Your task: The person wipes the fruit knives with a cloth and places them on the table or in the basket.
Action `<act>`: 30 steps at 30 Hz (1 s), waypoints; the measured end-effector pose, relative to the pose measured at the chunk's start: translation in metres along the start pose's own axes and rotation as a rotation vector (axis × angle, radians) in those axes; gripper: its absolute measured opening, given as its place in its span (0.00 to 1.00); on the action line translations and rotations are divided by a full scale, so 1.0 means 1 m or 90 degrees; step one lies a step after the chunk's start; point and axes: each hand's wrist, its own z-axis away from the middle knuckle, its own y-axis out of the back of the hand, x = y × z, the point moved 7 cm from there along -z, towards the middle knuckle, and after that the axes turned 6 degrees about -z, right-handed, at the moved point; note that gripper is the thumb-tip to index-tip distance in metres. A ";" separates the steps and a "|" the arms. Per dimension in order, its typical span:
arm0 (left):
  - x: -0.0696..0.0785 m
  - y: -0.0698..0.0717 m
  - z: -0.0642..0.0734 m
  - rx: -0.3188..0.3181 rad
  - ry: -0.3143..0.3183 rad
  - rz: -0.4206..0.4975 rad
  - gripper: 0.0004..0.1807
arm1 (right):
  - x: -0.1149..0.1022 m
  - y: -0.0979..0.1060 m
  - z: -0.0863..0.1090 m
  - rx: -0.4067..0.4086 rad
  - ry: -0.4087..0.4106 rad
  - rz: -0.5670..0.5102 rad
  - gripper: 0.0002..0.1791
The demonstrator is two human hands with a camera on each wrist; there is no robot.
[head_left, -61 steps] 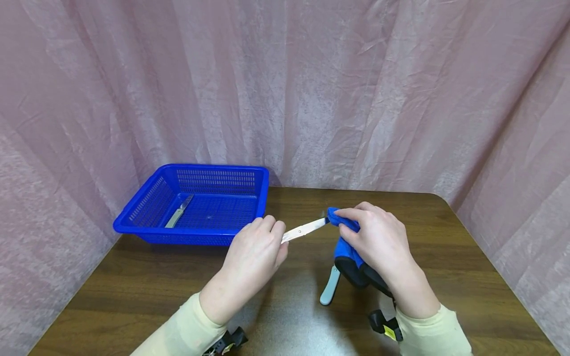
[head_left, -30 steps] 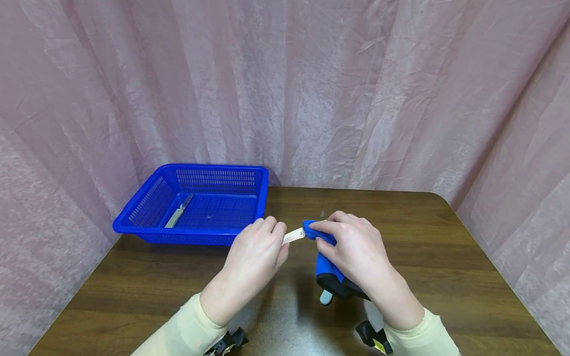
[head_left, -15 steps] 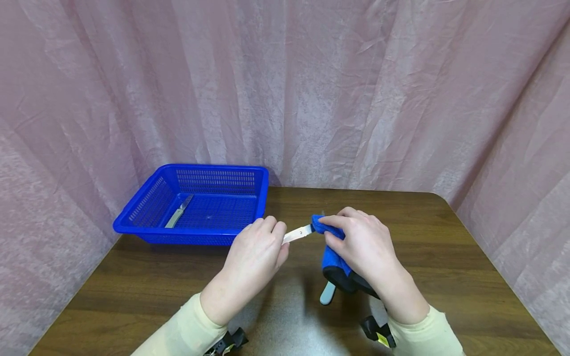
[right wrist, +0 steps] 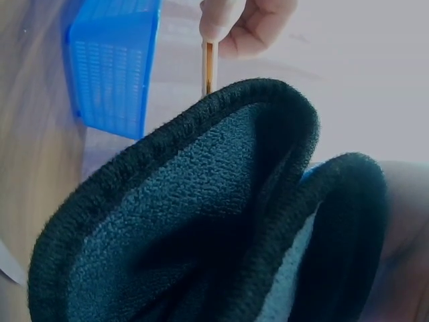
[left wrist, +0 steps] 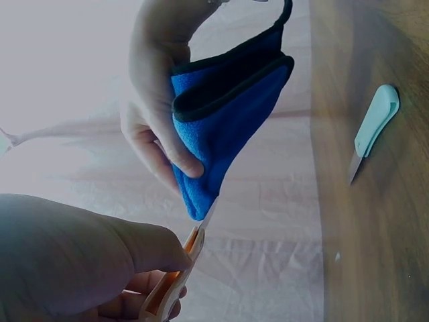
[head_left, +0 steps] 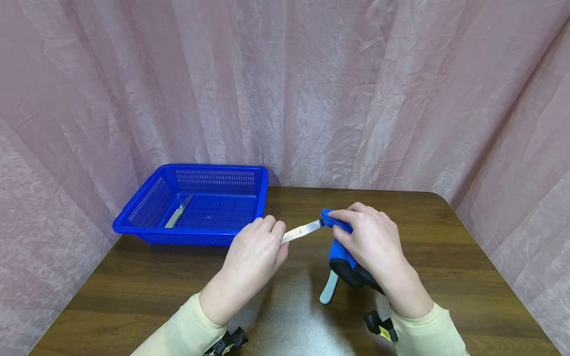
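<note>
Under blue cloth [head_left: 340,251], knife [head_left: 306,229] tip hidden, left hand [head_left: 255,252] half-covering handle [head_left: 293,234]

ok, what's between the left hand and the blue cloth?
Head view: the knife gripped by the left hand spans the gap: front of the handle, then blade up to the blue cloth.

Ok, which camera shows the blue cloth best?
The left wrist view: the blue cloth shows nearly whole there. In the head view, the right hand hides some; the right wrist view shows its folds close up, cropped.
</note>
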 end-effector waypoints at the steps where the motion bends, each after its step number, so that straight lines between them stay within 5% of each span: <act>1: 0.000 0.000 0.000 0.000 0.000 0.000 0.17 | 0.001 0.000 0.000 -0.001 -0.003 0.002 0.17; 30: -0.001 0.003 -0.001 0.019 0.006 0.000 0.17 | 0.015 0.019 0.000 0.020 -0.042 0.007 0.19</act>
